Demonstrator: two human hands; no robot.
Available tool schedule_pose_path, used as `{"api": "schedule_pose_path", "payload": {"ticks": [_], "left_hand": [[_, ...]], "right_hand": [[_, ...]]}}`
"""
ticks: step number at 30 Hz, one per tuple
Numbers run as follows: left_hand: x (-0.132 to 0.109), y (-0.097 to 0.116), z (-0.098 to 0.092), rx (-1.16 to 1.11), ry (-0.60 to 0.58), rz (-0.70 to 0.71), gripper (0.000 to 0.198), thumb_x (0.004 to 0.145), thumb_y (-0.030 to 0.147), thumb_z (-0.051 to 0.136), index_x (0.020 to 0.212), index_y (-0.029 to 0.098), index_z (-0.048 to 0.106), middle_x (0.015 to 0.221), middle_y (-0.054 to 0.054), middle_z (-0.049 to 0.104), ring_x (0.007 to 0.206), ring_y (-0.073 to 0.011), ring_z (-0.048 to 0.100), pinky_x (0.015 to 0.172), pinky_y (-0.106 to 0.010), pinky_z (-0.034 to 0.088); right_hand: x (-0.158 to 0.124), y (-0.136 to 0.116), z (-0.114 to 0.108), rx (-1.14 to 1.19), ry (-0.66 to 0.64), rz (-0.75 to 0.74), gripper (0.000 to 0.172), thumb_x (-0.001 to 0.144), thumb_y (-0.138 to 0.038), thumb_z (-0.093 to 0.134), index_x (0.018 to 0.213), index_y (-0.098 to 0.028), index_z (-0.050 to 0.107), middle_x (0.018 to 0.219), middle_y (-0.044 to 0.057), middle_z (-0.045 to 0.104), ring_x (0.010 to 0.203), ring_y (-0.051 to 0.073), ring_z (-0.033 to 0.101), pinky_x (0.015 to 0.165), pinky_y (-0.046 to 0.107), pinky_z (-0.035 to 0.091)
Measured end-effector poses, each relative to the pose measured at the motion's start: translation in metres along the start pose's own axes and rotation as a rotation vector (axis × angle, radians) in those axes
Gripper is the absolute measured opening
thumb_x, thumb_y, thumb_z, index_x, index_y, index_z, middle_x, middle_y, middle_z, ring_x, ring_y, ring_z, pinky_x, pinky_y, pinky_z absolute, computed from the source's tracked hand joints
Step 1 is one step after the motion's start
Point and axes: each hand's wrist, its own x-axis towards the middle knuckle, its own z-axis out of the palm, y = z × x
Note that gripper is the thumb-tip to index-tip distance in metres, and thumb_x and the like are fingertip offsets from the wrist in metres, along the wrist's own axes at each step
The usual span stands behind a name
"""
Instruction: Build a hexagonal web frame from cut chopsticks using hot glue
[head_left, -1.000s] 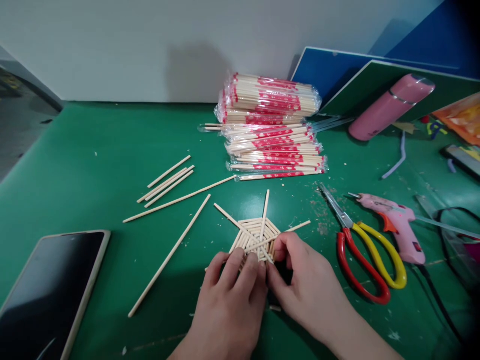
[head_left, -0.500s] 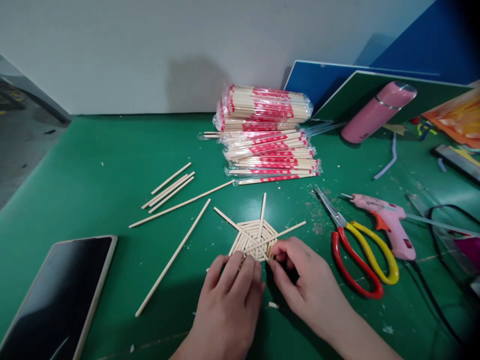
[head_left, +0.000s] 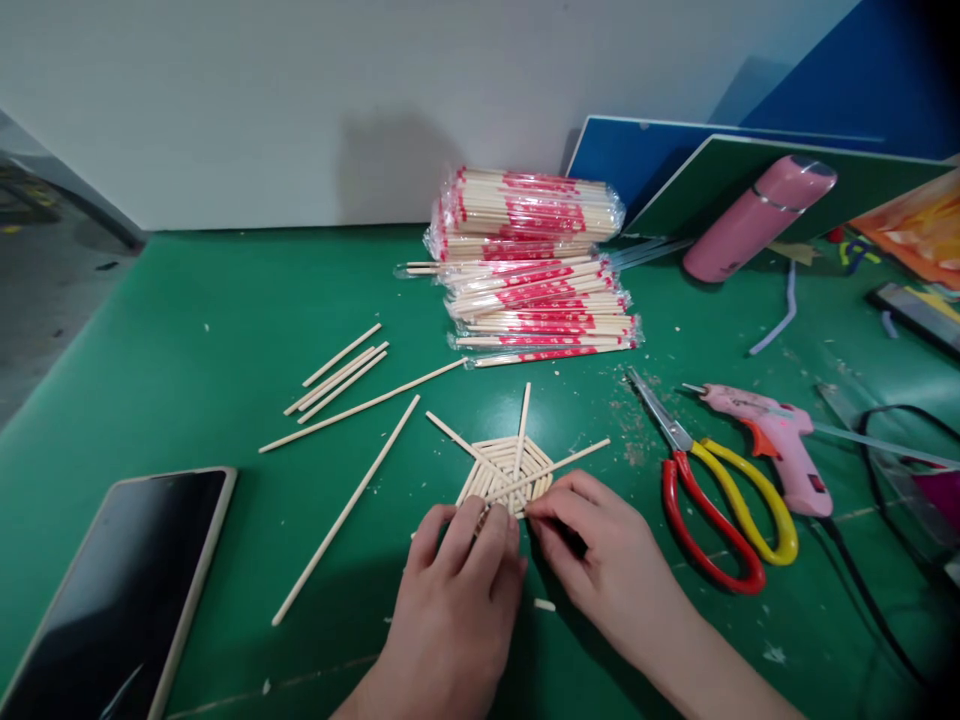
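Note:
A web-shaped piece made of wooden chopsticks [head_left: 538,462] lies flat on the green table, with long spokes crossing rings of short lengths. My left hand [head_left: 461,590] rests over its near left part, fingers bent and pressed close together, hiding that side. At the near right edge of the web, my right hand [head_left: 611,555] pinches with thumb and index finger; the end of a chopstick piece is there, mostly covered by the fingertips. A small cut stub [head_left: 544,605] lies between the two hands.
Cut sticks [head_left: 341,375] and a longer chopstick [head_left: 349,510] lie left, beyond a phone [head_left: 127,590]. Wrapped chopstick packs [head_left: 536,260] are piled behind. To the right are scissors [head_left: 712,500], a pink glue gun [head_left: 784,440] with its cord, and a pink flask [head_left: 759,220].
My right hand's fingertips have moved slightly left along the web's near edge. The left hand stays about where it was, and the view has shifted a little.

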Motion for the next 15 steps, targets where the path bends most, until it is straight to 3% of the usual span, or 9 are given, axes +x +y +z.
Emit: {"api": "schedule_pose_path", "payload": {"ticks": [5, 15], "left_hand": [[-0.0018, -0.0005, 0.0006, 0.024, 0.008, 0.015, 0.021, 0.082, 0.018, 0.045, 0.098, 0.015, 0.059, 0.097, -0.006, 0.062, 0.096, -0.0234, 0.052, 0.085, -0.041, 0.035], [0.0006, -0.0007, 0.0001, -0.012, 0.045, 0.016, 0.021, 0.084, 0.018, 0.042, 0.095, 0.014, 0.059, 0.096, -0.005, 0.063, 0.095, -0.0226, 0.051, 0.086, -0.040, 0.034]], "right_hand": [[-0.0023, 0.0020, 0.0017, 0.007, 0.027, -0.010, 0.014, 0.080, -0.014, 0.045, 0.081, -0.020, 0.057, 0.078, 0.002, 0.054, 0.073, 0.014, 0.051, 0.065, 0.026, 0.041], [0.0025, -0.0008, 0.0041, -0.038, 0.073, 0.109, 0.011, 0.070, -0.014, 0.050, 0.078, -0.019, 0.045, 0.069, -0.002, 0.052, 0.063, 0.012, 0.048, 0.054, 0.022, 0.036]]}}
